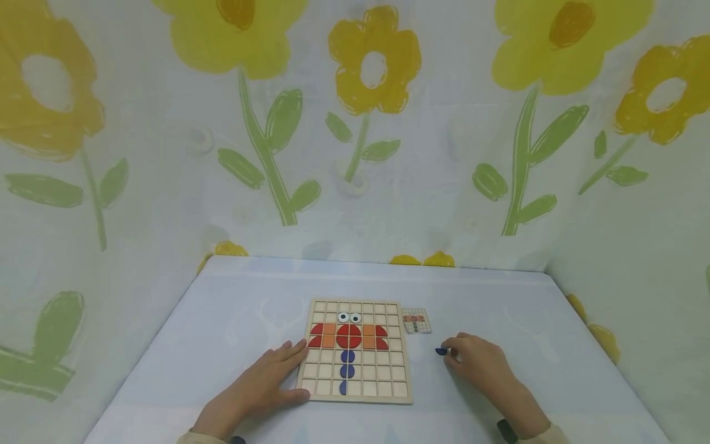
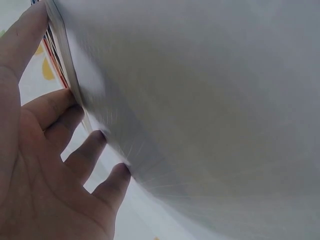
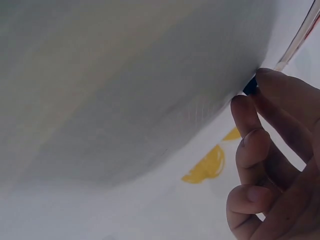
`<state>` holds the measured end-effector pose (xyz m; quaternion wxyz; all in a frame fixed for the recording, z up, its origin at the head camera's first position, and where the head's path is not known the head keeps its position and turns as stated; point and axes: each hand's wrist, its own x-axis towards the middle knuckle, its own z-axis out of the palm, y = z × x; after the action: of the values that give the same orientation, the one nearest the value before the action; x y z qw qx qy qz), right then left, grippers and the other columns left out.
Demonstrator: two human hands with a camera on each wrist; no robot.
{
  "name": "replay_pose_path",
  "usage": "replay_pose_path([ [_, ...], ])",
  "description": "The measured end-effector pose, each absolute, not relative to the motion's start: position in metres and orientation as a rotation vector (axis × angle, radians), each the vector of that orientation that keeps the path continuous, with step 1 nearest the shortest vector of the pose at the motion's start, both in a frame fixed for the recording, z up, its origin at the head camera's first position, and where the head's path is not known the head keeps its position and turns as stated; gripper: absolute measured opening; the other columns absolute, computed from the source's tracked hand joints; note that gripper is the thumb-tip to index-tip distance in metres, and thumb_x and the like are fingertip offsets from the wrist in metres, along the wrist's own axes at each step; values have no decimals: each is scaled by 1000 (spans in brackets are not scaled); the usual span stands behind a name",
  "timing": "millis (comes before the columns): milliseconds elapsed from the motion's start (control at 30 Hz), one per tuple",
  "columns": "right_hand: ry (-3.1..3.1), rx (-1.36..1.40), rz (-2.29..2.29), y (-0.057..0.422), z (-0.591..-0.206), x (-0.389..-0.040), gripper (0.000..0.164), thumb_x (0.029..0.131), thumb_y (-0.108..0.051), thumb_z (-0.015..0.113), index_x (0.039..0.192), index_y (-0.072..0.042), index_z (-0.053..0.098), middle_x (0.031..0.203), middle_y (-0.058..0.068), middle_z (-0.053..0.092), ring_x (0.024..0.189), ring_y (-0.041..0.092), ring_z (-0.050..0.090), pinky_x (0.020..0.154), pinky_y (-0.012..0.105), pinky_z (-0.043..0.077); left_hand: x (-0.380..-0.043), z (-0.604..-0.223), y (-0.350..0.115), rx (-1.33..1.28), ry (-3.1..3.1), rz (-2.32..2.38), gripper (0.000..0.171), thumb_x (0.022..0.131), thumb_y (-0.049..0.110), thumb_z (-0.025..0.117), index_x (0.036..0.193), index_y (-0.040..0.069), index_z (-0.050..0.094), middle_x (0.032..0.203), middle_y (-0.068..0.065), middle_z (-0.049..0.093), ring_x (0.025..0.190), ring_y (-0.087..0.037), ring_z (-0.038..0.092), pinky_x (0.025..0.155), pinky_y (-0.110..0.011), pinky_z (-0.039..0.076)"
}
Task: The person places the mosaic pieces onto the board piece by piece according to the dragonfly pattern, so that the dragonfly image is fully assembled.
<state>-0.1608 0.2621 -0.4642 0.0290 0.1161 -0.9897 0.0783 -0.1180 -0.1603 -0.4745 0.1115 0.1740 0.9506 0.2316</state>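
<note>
A wooden grid board lies on the table, with red, orange and blue pieces and two eye pieces set in its squares. Blue half-circle pieces run down its middle, the lowest square holding a single half. My left hand rests along the board's left edge, fingers straight and thumb near the lower corner; the left wrist view shows the fingertips at that edge. Right of the board, my right hand pinches a dark blue half-circle piece between thumb and fingers, close over the table.
A small pattern card showing a similar figure lies against the board's upper right side. The white table ends at a flower-printed cloth wall behind and at both sides.
</note>
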Motion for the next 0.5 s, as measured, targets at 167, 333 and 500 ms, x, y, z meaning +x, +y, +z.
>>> replay_pose_path([
  [167, -3054, 351, 227, 259, -465, -161, 15, 78, -20, 88, 89, -18, 78, 74, -12, 61, 64, 6, 50, 60, 28, 52, -118, -475, -161, 520, 2786, 682, 91, 83, 67, 70, 155, 17, 45, 163, 4, 35, 151, -31, 27, 122, -58, 23],
  [333, -3053, 364, 220, 258, -465, -162, 12, 77, -20, 88, 84, -20, 77, 74, -12, 61, 64, 6, 51, 60, 28, 52, -118, -473, -161, 517, 2785, 666, 90, 83, 66, 71, 155, 18, 45, 162, 5, 36, 151, -31, 28, 121, -58, 24],
  [500, -3057, 384, 213, 255, -464, -162, 12, 77, -17, 88, 85, -20, 78, 75, -11, 62, 66, 6, 55, 62, 30, 55, -118, -471, -161, 520, 2781, 670, 90, 83, 65, 72, 154, 17, 46, 162, 3, 37, 151, -32, 28, 121, -59, 24],
])
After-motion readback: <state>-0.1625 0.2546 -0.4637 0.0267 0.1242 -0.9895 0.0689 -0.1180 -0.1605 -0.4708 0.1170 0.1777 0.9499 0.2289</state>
